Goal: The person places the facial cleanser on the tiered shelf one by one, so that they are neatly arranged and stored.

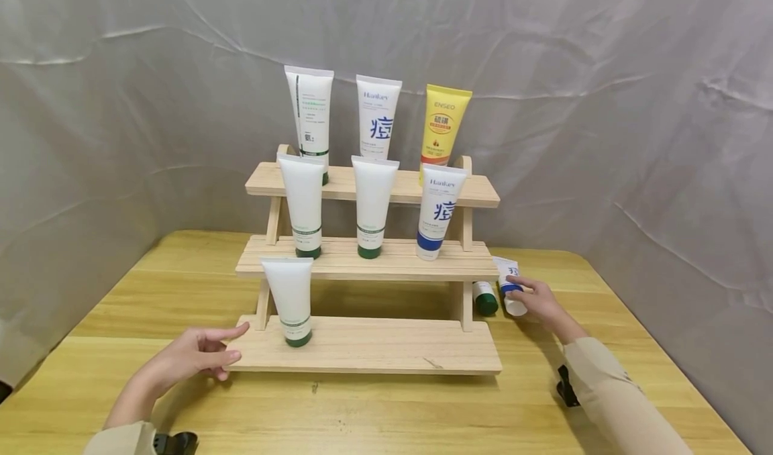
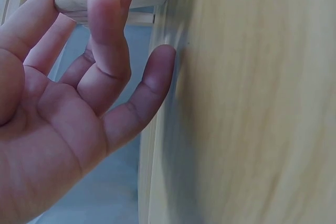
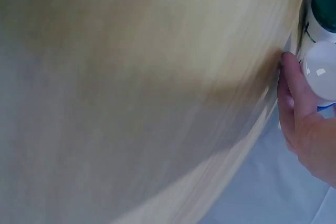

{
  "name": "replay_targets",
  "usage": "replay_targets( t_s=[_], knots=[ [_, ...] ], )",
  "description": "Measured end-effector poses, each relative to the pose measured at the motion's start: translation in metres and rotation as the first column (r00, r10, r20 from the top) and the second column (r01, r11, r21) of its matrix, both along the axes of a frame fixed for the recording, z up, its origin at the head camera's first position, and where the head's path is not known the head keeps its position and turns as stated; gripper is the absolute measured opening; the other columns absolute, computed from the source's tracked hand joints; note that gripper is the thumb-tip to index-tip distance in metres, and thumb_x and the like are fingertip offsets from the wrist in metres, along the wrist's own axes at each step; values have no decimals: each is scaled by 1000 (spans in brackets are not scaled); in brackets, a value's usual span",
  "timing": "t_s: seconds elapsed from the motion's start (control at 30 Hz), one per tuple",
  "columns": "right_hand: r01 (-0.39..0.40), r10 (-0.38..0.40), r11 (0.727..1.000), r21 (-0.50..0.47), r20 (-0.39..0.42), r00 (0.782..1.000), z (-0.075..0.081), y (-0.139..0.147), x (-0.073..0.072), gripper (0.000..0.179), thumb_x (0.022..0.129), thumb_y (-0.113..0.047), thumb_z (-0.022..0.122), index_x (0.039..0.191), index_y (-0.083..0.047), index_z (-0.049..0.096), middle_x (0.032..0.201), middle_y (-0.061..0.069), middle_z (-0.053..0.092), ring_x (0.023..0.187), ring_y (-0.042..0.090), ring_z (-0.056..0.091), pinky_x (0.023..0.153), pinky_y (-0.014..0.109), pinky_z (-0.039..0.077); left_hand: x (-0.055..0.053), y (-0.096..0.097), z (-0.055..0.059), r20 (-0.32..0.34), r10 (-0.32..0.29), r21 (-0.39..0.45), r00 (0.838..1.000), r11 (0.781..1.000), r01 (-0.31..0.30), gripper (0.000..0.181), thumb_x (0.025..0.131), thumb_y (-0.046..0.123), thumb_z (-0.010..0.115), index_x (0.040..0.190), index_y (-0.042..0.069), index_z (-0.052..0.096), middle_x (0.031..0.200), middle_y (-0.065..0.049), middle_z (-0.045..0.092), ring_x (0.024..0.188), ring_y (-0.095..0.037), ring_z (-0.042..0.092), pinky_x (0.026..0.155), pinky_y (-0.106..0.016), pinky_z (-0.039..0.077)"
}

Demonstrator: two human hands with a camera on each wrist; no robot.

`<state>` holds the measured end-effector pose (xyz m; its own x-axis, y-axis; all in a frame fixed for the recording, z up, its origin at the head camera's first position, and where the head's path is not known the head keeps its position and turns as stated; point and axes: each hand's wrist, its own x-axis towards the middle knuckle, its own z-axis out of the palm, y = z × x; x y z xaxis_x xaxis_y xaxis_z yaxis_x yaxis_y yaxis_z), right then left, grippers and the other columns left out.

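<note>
In the head view my right hand [image 1: 540, 305] is at a white squeeze tube with a blue band [image 1: 507, 267], which lies on the table right of a wooden display stand. My fingers bend round its white cap [image 3: 321, 72]; the thumb is mostly hidden in the right wrist view. Beside it lies another tube with a green cap [image 1: 486, 302], partly behind the stand. My left hand [image 1: 187, 358] touches the left end of the bottom shelf [image 1: 386, 347], its fingers loosely bent. A white tube with a green cap [image 1: 290, 300] stands on that shelf's left part.
On the middle shelf [image 1: 278, 257] stand two green-capped white tubes [image 1: 304, 203] and a blue-banded one [image 1: 441, 210]. The top shelf [image 1: 477, 190] holds two white tubes [image 1: 312, 113] and a yellow tube [image 1: 445, 123]. Grey cloth [image 1: 543, 106] hangs behind the wooden table [image 1: 362, 415].
</note>
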<state>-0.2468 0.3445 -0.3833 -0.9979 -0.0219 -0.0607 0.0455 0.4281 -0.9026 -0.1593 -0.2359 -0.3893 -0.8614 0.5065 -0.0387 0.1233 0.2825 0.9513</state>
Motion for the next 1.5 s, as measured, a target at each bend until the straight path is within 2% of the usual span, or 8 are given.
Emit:
replay_targets(
  t_s=[0.27, 0.5, 0.67, 0.9, 1.07, 1.3, 1.4, 1.5],
  knots=[
    [74, -74, 968, -239, 8, 997, -12, 10, -3, 68, 84, -6, 60, 140, -6, 22, 125, 37, 24, 82, 18, 51, 68, 40, 51, 1, 0, -1, -3, -4, 6, 1000, 1000, 4, 53, 89, 11, 55, 127, -14, 28, 71, -11, 53, 60, -15, 56, 57, -29, 49],
    [141, -193, 934, -328, -132, 972, -32, 25, -10, 97, 71, -6, 70, 144, -31, 11, 136, 31, 5, 100, 35, 38, 63, 45, 50, 0, 0, -1, 1, -7, 11, 1000, 1000, 7, 52, 89, 11, 55, 127, -13, 29, 70, -10, 53, 59, -15, 56, 57, -28, 48],
    [173, -259, 913, -370, -197, 946, -43, 32, -14, 104, 62, -12, 79, 142, -33, 16, 134, 24, 12, 92, 25, 44, 59, 46, 50, 0, 0, 0, 26, 2, 5, 1000, 1000, -2, 53, 89, 12, 56, 128, -12, 29, 69, -10, 54, 59, -16, 56, 57, -28, 48],
    [113, -249, 870, -481, -230, 941, -52, 36, -14, 100, 61, -8, 81, 139, -32, 24, 118, 15, 26, 83, 19, 56, 59, 51, 48, 1, 1, 2, 43, 20, -14, 999, 1000, -20, 56, 88, 15, 58, 129, -11, 29, 69, -10, 56, 59, -18, 57, 57, -29, 48],
    [75, -215, 869, -489, -237, 947, -54, 38, -9, 91, 70, -3, 75, 139, -35, 25, 117, 12, 23, 87, 21, 55, 61, 54, 47, 1, 1, 2, 36, 12, 3, 999, 1000, -12, 56, 87, 14, 58, 128, -12, 29, 69, -10, 56, 59, -17, 58, 57, -29, 48],
    [10, -204, 811, -585, -268, 941, -53, 44, -1, 64, 88, 7, 42, 139, -29, 28, 125, 8, 23, 91, 21, 53, 61, 54, 47, 0, 1, 2, 18, -8, 7, 1000, 1000, 8, 56, 88, 12, 57, 128, -14, 28, 69, -12, 57, 59, -17, 57, 59, -29, 49],
    [-22, -186, 829, -558, -313, 931, -51, 45, 3, 63, 87, 8, 37, 139, -27, 30, 125, 7, 27, 92, 18, 52, 58, 42, 51, 0, 1, 3, 28, 4, -3, 1000, 1000, -4, 57, 88, 13, 58, 128, -14, 28, 73, -12, 57, 59, -18, 58, 63, -28, 48],
    [-50, -160, 857, -513, -358, 920, -48, 43, 9, 61, 87, 3, 46, 139, -24, 31, 122, 8, 31, 91, 17, 53, 56, 32, 52, 0, 1, 3, 31, 17, -16, 999, 1000, -16, 57, 88, 14, 58, 129, -13, 29, 75, -13, 57, 60, -19, 58, 66, -27, 48]
  ],
)
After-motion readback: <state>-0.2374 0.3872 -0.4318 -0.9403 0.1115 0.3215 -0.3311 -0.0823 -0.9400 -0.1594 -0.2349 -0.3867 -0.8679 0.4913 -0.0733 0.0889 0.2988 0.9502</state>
